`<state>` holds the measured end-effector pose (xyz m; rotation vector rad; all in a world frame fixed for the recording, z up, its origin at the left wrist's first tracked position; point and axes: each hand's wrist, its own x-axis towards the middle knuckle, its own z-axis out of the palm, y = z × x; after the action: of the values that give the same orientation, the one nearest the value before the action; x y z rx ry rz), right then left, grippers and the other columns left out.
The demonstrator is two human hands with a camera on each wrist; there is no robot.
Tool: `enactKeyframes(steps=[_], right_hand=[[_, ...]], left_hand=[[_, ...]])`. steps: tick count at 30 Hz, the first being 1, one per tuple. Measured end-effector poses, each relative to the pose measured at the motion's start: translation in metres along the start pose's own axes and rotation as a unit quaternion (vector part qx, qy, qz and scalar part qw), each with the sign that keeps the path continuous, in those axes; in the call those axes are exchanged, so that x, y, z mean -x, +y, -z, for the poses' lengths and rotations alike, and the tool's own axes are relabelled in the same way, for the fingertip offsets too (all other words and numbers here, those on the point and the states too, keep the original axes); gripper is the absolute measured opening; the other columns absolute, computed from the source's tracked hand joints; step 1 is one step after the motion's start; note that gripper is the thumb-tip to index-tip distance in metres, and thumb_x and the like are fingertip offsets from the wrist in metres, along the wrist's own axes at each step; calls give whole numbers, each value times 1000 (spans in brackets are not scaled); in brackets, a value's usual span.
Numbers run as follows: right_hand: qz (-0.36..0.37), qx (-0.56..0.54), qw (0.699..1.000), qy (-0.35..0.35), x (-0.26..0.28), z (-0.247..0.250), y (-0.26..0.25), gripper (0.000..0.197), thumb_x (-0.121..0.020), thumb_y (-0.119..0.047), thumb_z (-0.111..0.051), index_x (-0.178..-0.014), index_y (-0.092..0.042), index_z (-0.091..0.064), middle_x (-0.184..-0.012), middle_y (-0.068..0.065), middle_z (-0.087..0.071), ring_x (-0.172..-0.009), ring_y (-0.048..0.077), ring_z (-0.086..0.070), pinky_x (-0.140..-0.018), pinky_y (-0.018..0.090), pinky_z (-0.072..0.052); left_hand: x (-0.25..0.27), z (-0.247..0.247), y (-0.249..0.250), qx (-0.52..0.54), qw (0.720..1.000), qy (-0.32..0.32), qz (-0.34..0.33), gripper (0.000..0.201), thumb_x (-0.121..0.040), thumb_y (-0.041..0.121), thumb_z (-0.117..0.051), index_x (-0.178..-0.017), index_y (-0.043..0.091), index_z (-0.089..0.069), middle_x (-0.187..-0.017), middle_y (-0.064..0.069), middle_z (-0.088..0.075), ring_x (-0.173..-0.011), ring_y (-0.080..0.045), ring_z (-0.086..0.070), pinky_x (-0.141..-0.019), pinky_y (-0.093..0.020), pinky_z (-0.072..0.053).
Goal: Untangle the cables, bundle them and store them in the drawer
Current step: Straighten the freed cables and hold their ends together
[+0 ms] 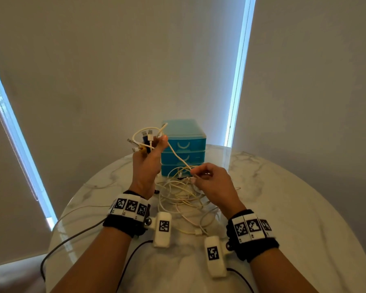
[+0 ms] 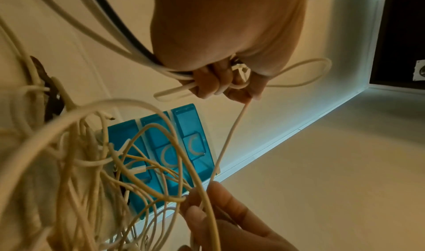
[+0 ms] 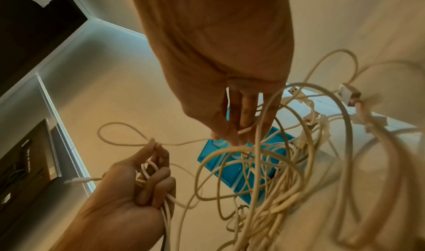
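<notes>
While my left hand (image 1: 145, 163) gripped gathered plug ends and my right hand (image 1: 211, 182) pinched one white strand (image 1: 176, 155), the cables (image 1: 182, 195) lay mostly tangled, seemingly unbundled, before the closed blue drawer unit (image 1: 183, 149).

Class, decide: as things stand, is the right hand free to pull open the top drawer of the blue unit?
Probably not yet: the right hand pinches a white cable that the left hand also holds, and the cable tangle lies before the top drawer.
</notes>
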<state>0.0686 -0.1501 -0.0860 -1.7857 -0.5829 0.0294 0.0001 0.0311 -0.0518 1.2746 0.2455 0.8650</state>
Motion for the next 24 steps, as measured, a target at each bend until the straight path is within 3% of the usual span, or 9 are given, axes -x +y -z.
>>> enactKeyframes(steps=[4, 6, 7, 9, 12, 14, 17, 21, 24], right_hand=[[49, 20, 990, 130, -3, 7, 2, 16, -88, -13, -88, -90, -27, -80, -88, -14, -81, -87, -5, -74, -82, 17, -58], [58, -77, 977, 192, -4, 15, 0, 12, -88, -13, -88, -87, -21, -78, -90, -9, -82, -91, 1, -78, -84, 25, -62], [51, -138, 966, 215, -5, 19, -1, 12, -89, -9, -87, -88, -14, -76, -94, -3, -83, -94, 7, -79, -85, 30, -64], [20, -252, 937, 240, -9, 28, -3, 17, -90, 4, -81, -89, -6, -67, -105, 11, -82, -100, 19, -81, -86, 40, -66], [-21, -385, 891, 240, -9, 44, -9, 28, -95, 13, -69, -88, -12, -58, -122, 23, -76, -104, 31, -81, -83, 38, -66], [-24, -428, 873, 231, -6, 55, -17, 26, -99, 9, -69, -91, -14, -58, -124, 20, -76, -105, 31, -81, -84, 37, -66], [-30, -478, 858, 188, 0, 59, -30, 18, -100, 0, -71, -100, -14, -59, -123, 17, -78, -106, 27, -81, -88, 35, -66], [-41, -547, 829, 105, 2, 49, -39, 24, -102, -4, -69, -122, -9, -57, -129, 18, -77, -111, 23, -80, -86, 28, -66], [-40, -550, 832, 61, 3, 39, -41, 29, -103, -8, -67, -129, -7, -56, -127, 17, -78, -115, 21, -78, -84, 26, -65]], left_hand=[[6, 1, 4, -66, 985, -157, 21, 26, -97, 46, -76, -96, 20, -74, -60, 9, -51, -51, -11, -26, -44, -24, -23], [9, 1, 7, -147, 960, -231, 51, 31, -97, 50, -75, -108, 21, -79, -78, 3, -75, -51, -9, -31, -48, -24, -24], [10, 1, 7, -189, 945, -258, 65, 35, -95, 55, -75, -111, 24, -81, -88, -1, -79, -51, -8, -33, -49, -25, -25], [14, -1, 6, -252, 917, -295, 86, 40, -94, 62, -72, -107, 26, -85, -86, 4, -79, -51, -6, -37, -49, -24, -29], [18, -6, 10, -274, 915, -280, 100, 39, -99, 56, -68, -108, 22, -84, -75, 15, -77, -46, 3, -51, -47, -16, -36], [19, -7, 12, -271, 926, -245, 95, 40, -100, 57, -66, -111, 23, -82, -56, 22, -65, -42, 10, -51, -50, -19, -36], [21, -9, 14, -256, 939, -217, 74, 39, -100, 59, -65, -109, 26, -83, -49, 23, -59, -41, 9, -49, -53, -21, -34], [29, -16, 18, -181, 951, -245, 47, 25, -98, 43, -75, -120, 31, -80, -92, 14, -81, -52, 12, -57, -57, -13, -42], [32, -20, 15, -172, 942, -286, 29, 29, -93, 33, -83, -122, 30, -80, -102, 11, -82, -82, 9, -73, -70, -8, -51]])
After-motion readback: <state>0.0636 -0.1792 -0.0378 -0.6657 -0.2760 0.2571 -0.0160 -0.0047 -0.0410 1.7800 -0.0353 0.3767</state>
